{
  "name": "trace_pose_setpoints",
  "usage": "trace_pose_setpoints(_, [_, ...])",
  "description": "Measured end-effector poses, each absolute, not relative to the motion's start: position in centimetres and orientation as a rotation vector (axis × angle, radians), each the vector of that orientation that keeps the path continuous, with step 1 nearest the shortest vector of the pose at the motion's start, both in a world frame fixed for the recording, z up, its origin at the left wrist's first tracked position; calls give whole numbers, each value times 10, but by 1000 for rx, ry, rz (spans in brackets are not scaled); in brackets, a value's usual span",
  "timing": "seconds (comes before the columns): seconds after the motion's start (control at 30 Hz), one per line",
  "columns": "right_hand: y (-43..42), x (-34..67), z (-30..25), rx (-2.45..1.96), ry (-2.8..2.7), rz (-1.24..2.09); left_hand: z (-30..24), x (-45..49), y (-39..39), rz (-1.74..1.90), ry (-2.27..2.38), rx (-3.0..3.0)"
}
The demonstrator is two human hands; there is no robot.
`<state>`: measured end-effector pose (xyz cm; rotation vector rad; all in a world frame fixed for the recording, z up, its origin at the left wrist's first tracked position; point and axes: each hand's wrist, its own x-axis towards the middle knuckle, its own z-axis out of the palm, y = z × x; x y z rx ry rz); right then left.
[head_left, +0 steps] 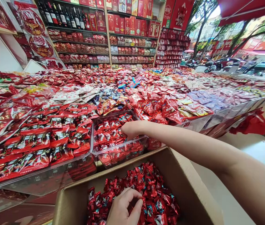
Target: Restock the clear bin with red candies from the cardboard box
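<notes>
At the left we have glossy red-and-black printed packets (38, 140) piled in a wide clear plastic tray (38, 173), up to its near edge. Against this tray's right edge stands a smaller clear plastic tray (118, 148), partly filled with small red foil-wrapped sweets (110, 126).

Just nearer is an open brown cardboard box (191, 178), its far edge running along the small tray's near edge. Our left hand (125, 207) reaches into it, forefinger curved and thumb nearly meeting it at a red wrapper; we cannot tell whether the tips pinch it. Around the hand lie loose red twist-ended sweets (160, 204), shiny and crumpled, with teal and white print, heaped toward the box's far right corner.

Slightly farther right, our right hand (132, 128) dips into the small tray near its near right corner. Its fingers curl down among the sweets, their tips hidden, so we cannot tell what they grip. Beyond that corner, plump red triangular pouches (170, 107) lie in a pile.
</notes>
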<state>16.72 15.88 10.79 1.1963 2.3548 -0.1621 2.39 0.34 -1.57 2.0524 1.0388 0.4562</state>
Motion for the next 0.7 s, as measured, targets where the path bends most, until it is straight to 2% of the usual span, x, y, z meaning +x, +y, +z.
trace_pose_setpoints(0.23, [155,175,116,1225,2343,-178,-15,23,3,464,1028,2081])
trace_pose_setpoints(0.5, [163,176,99,1212,2308,-114,-18,23,3,460,1031,2076])
trace_pose_setpoints(0.7, [124,184,135,1459,2539,-14,-24,21,4,508,1077,2043])
